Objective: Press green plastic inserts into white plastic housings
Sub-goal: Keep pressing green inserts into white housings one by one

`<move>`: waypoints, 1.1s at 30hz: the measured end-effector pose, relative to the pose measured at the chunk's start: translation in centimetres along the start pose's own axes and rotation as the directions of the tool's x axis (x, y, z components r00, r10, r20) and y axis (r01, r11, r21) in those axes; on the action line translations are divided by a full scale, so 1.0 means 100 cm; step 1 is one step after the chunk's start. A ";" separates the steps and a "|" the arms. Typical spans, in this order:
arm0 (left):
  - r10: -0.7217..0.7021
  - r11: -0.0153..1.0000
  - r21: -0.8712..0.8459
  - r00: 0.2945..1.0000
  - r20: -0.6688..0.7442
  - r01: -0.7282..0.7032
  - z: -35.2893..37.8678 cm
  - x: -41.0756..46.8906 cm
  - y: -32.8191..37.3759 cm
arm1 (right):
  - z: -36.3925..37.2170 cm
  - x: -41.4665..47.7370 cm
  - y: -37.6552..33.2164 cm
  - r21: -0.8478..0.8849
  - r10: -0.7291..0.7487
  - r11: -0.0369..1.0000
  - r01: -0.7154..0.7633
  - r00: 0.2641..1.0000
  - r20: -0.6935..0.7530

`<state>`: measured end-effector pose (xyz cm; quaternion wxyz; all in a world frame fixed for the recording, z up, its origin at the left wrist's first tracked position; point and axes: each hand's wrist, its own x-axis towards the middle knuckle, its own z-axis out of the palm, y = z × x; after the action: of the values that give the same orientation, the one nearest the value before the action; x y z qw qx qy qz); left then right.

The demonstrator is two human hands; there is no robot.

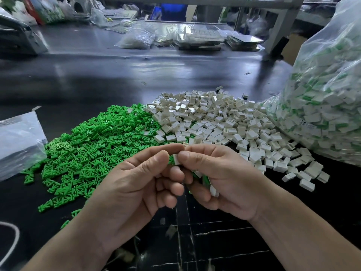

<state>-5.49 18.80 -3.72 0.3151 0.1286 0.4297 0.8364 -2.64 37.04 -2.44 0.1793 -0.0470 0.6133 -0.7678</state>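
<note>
white housing (176, 159) pinched between curled fingers (156, 153) of left hand (136, 184) and right hand (220, 178), green inserts (88, 145) piled beyond

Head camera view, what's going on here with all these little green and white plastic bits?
A person is assembling parts over a dark worktable. The left hand and right hand meet, both pinching a small white plastic housing. The right hand's curled fingers also hold a few more pieces. A pile of green plastic inserts lies at left, a heap of loose white housings beside it, and a clear plastic bag of green-and-white pieces at right.
</note>
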 end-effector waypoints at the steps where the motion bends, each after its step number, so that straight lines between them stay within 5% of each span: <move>1: 0.004 1.000 -0.011 1.000 -0.015 -0.005 0.000 0.001 -0.001 | 0.001 0.000 0.000 -0.003 -0.001 1.000 0.001 1.000 -0.010; 11: 0.110 0.992 -0.059 0.990 -0.089 -0.116 0.006 0.002 -0.012 | 0.010 0.001 0.001 0.007 -0.038 0.999 0.039 0.997 -0.071; 33: 0.133 0.991 0.049 0.970 -0.205 -0.125 0.015 0.003 -0.010 | 0.016 -0.002 0.003 -0.072 -0.029 0.997 0.019 0.990 -0.135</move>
<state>-4.53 20.37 -3.65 0.2111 0.0738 0.4660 0.8560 -1.92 35.58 -2.33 0.1261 -0.0083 0.6501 -0.7492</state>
